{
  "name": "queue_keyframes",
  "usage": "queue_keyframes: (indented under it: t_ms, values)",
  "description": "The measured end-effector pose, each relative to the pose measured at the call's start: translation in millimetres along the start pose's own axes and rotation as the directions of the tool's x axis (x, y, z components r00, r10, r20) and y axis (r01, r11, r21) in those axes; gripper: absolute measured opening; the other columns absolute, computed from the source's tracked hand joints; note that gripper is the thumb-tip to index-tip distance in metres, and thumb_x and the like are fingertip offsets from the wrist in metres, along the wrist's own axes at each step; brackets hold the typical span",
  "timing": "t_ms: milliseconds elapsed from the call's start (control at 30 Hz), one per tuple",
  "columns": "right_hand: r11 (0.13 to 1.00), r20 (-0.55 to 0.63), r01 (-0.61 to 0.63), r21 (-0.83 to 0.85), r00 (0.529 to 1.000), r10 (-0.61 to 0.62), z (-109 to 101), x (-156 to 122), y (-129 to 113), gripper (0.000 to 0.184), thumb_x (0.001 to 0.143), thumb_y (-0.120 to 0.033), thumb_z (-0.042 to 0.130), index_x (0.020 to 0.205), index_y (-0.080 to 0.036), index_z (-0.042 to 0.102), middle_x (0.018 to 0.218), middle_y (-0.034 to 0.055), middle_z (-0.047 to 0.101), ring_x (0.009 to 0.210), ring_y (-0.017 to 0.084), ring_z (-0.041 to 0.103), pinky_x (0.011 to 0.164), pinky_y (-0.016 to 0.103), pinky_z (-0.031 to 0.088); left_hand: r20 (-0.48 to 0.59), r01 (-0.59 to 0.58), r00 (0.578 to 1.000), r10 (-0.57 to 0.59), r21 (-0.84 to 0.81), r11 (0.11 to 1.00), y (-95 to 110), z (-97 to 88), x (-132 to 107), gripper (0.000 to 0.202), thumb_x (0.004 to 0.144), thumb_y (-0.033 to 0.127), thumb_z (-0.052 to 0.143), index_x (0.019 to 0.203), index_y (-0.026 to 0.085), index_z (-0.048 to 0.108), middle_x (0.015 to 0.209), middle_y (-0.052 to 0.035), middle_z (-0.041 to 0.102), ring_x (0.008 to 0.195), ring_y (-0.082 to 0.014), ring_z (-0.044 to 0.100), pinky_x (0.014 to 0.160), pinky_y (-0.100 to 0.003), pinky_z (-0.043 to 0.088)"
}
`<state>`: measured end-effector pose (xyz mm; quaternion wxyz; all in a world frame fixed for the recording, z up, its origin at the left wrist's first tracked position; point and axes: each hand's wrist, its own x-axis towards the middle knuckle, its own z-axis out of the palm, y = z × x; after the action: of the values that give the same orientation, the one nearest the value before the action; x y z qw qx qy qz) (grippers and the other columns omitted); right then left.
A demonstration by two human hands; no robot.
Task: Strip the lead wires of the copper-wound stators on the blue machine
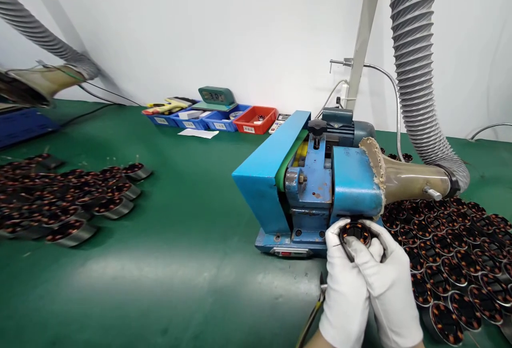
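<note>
Both my hands wear white gloves and are closed around one round motor stator (356,231) with copper windings. My left hand (344,289) grips its left side and my right hand (390,289) grips its right side. They hold the stator up against the lower front opening of a blue bench machine (312,188). A thin tool with a yellowish handle (314,313) lies on the mat just under my left wrist.
Many more stators lie in rows at the right (452,252) and in a pile at the left (60,198) on the green mat (180,262). A grey ribbed extraction hose (416,70) joins the machine's right side. Blue and red bins (224,116) and a clock stand along the back wall.
</note>
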<state>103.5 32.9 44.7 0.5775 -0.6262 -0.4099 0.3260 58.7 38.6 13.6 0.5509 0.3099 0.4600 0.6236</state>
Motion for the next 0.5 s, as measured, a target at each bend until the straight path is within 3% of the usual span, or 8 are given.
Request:
queue_keyframes:
  t_ms: [200,367,500]
  values:
    - [0.998,-0.054,-0.042,-0.051,0.998,0.040,-2.9,5.1,9.3,0.040,0.058,-0.043,0.079,0.087,-0.016,0.074,0.086,0.0118,0.078,0.081,0.030,0.072,0.073,0.039,0.057,0.012,0.082,0.997,-0.081,-0.065,0.994,5.1,1.9,-2.4,0.041,0.070,0.031,0.073,0.104,0.025,0.050,0.100,-0.0046,0.066,0.086,-0.0188,0.068,0.080,-0.033,0.056]
    - [0.999,-0.048,-0.046,0.015,0.998,0.047,0.5,2.9,-3.0,0.033,0.063,-0.040,0.077,0.085,-0.016,0.073,0.086,0.0111,0.077,0.078,0.027,0.072,0.071,0.036,0.058,0.022,0.080,0.997,-0.079,-0.054,0.995,10.4,7.9,2.1,0.044,0.068,0.031,0.075,0.103,0.025,0.049,0.098,-0.0048,0.066,0.083,-0.0175,0.068,0.079,-0.032,0.055]
    - [0.999,-0.026,-0.039,0.031,0.999,0.040,-4.0,-8.4,-3.3,0.032,0.062,-0.037,0.078,0.087,-0.018,0.073,0.088,0.0106,0.077,0.082,0.028,0.071,0.075,0.036,0.058,0.041,0.073,0.997,-0.072,-0.013,0.997,9.6,-2.6,-4.1,0.037,0.075,0.042,0.068,0.103,0.025,0.050,0.092,-0.0034,0.067,0.079,-0.0172,0.068,0.074,-0.031,0.056]
